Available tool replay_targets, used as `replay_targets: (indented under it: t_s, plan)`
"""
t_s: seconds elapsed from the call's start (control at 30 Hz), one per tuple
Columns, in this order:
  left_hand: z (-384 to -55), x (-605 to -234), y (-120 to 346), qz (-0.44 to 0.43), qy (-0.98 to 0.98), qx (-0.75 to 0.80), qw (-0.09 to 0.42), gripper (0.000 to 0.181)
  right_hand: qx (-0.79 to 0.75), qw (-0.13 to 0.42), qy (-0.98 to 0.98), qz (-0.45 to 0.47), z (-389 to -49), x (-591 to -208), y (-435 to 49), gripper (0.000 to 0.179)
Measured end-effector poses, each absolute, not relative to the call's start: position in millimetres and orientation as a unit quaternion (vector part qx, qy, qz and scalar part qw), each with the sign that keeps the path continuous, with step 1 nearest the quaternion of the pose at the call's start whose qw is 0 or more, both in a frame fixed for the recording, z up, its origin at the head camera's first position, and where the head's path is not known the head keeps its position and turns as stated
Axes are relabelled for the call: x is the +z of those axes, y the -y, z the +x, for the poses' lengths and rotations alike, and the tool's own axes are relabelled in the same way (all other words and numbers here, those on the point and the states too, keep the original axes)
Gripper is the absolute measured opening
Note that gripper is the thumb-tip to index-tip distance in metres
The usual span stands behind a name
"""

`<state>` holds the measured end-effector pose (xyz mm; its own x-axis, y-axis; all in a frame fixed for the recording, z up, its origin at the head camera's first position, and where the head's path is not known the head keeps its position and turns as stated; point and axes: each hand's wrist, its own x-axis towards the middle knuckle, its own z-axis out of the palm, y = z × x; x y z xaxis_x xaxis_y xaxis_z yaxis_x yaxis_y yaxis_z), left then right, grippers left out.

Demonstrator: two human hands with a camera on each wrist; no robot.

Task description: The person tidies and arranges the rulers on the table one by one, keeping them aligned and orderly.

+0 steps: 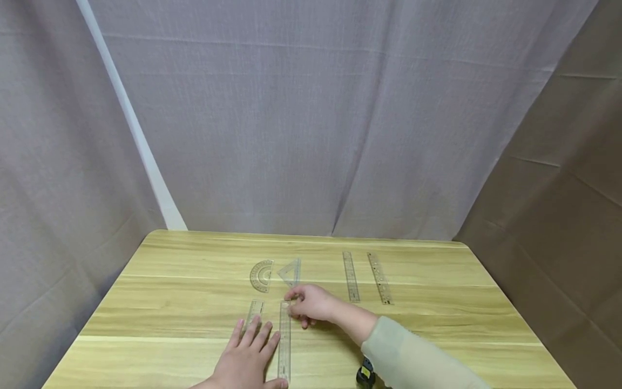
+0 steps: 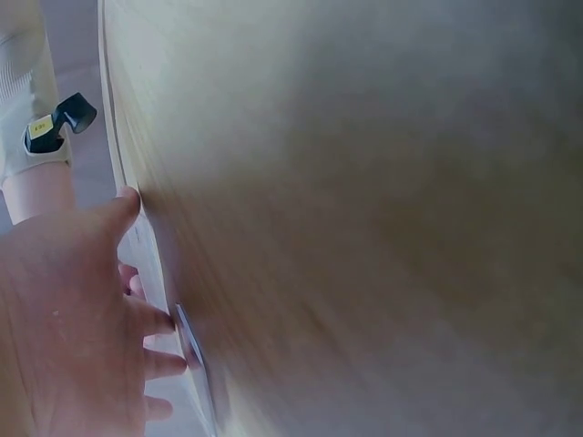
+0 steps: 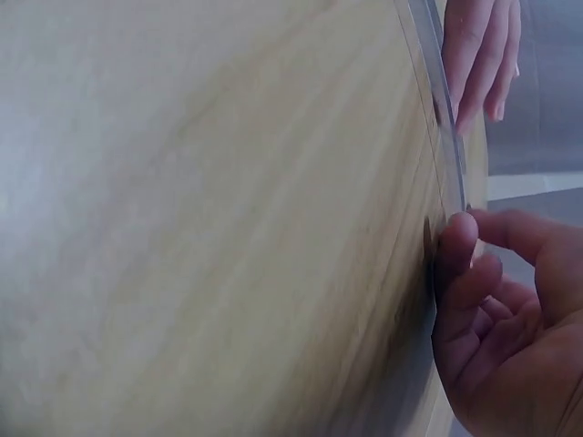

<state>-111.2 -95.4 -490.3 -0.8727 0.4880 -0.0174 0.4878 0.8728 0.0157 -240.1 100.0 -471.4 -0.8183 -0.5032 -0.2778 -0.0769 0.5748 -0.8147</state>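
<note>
A long clear ruler point(image 1: 284, 346) lies on the wooden table, pointing away from me. My right hand point(image 1: 313, 303) pinches its far end between thumb and index finger; the right wrist view shows the ruler point(image 3: 442, 82) edge-on, reaching those fingertips. My left hand point(image 1: 248, 354) lies with straight, spread fingers. Its fingertips rest on a shorter clear ruler point(image 1: 255, 309) to the left, and its thumb touches the long ruler's near end. Part of the shorter ruler is hidden under the fingers. In the left wrist view the left hand point(image 2: 73, 309) has its fingertips at the table surface.
Beyond the hands lie a clear protractor point(image 1: 262, 275) and a clear set square point(image 1: 291, 272). Farther right are two more clear rulers, one plain point(image 1: 351, 276) and one with dark marks point(image 1: 380, 278). Grey curtains point(image 1: 272, 119) hang behind the table point(image 1: 170, 302).
</note>
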Motion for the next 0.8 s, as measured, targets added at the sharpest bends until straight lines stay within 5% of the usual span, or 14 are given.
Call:
replay_targets:
  t_s: [0.33,0.8]
  plan:
    - [-111.2,-490.8,94.0,0.253,-0.967,-0.002,0.006,0.099,-0.346,0.236,-0.88,-0.223,-247.9,-469.8,-106.6,0.043]
    - [-110.3,-491.1,93.9,0.256,-0.967,-0.007,0.001,0.098,-0.204,0.138,-0.924,-0.292,-249.1,-472.2,-109.0,0.035]
